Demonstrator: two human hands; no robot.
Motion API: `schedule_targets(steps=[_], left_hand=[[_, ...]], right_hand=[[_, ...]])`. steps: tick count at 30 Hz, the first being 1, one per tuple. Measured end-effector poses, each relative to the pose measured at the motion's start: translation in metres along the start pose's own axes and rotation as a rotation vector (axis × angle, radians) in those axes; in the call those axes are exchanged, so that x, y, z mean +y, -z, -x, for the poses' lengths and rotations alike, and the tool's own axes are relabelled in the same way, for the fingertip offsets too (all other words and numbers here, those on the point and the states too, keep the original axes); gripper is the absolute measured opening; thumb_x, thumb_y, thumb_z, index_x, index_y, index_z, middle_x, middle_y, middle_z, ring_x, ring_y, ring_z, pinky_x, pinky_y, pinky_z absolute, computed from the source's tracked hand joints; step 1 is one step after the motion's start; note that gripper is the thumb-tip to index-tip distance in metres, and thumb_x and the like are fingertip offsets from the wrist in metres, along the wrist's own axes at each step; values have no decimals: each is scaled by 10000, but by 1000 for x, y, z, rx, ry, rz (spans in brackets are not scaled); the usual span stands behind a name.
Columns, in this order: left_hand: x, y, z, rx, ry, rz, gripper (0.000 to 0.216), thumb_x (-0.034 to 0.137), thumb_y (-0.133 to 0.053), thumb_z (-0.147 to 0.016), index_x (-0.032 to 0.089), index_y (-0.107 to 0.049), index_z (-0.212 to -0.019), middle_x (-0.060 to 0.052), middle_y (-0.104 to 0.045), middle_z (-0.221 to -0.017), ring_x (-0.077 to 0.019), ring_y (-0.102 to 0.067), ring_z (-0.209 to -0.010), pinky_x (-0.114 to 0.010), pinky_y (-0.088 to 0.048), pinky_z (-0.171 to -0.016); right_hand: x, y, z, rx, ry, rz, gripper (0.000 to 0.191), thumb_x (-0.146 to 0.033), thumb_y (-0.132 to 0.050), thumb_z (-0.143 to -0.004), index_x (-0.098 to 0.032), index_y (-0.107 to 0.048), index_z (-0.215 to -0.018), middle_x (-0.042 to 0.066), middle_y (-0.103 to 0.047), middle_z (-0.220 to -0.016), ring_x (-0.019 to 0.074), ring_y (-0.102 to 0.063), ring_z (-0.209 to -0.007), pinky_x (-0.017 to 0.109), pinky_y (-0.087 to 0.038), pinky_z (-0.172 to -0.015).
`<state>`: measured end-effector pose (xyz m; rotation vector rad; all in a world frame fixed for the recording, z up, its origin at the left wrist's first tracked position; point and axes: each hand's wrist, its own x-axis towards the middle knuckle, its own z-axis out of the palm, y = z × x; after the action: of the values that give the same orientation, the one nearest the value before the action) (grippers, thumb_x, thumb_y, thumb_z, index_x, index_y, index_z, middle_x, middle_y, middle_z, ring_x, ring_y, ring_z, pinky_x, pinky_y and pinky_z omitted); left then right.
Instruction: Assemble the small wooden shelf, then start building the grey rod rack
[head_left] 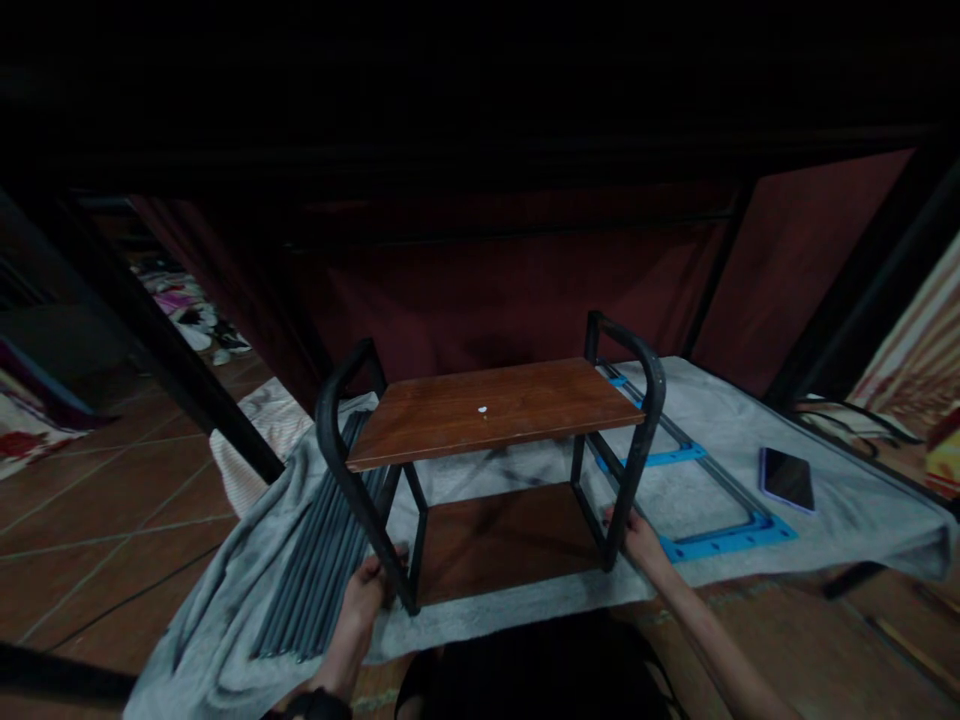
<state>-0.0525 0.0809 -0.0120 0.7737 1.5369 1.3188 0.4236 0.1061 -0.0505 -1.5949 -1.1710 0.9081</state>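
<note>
A small two-tier shelf point(495, 405) stands upright before me, with brown wooden boards and a black tubular metal frame. A small white speck shows on its upper board. At the lower left side of the frame, my left hand point(366, 588) is closed, its fingers partly hidden behind the tube. My right hand point(639, 535) grips the lower right side, fingertips showing past the leg. Beside my left hand lies a bundle of dark grey tubes point(311, 560). Blue plastic pieces point(731, 541) joined with grey tubes lie flat to the right of the shelf.
A grey cloth point(862, 530) covers the low table. A phone point(786, 478) rests on it at the right. Dark metal posts point(180, 340) and a beam frame the space, with a dark red panel point(495, 300) behind. Clothes point(195, 310) lie on the tiled floor at far left.
</note>
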Motion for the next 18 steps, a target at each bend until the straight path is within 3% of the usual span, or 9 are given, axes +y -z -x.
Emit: schedule_targets(steps=[4, 9, 18], left_hand=[[-29, 17, 37, 66, 74, -13, 481, 451, -870, -436, 162, -708, -783, -33, -681, -625, -168, -609, -553, -263, -460, -504], [-34, 4, 65, 56, 65, 33, 525, 516, -853, -473, 149, -693, -813, -56, -697, -664, -177, -626, -595, -278, -497, -539], [-26, -13, 64, 82, 2, 28, 502, 575, -790, -433, 160, -593, -637, 24, -542, -468, -86, -455, -426, -208, -332, -436]], right_hand=[[24, 9, 37, -17, -65, -62, 308, -544, -538, -734, -236, -559, -726, -16, -511, -580, 151, -476, -506, 283, -397, -479], [29, 4, 58, -66, -47, -78, 322, -549, -552, -730, -229, -579, -750, -18, -526, -618, 144, -494, -543, 275, -411, -506], [10, -3, 65, -27, -87, -163, 373, -592, -588, -660, -220, -574, -692, -9, -529, -585, 137, -484, -513, 271, -397, -479]])
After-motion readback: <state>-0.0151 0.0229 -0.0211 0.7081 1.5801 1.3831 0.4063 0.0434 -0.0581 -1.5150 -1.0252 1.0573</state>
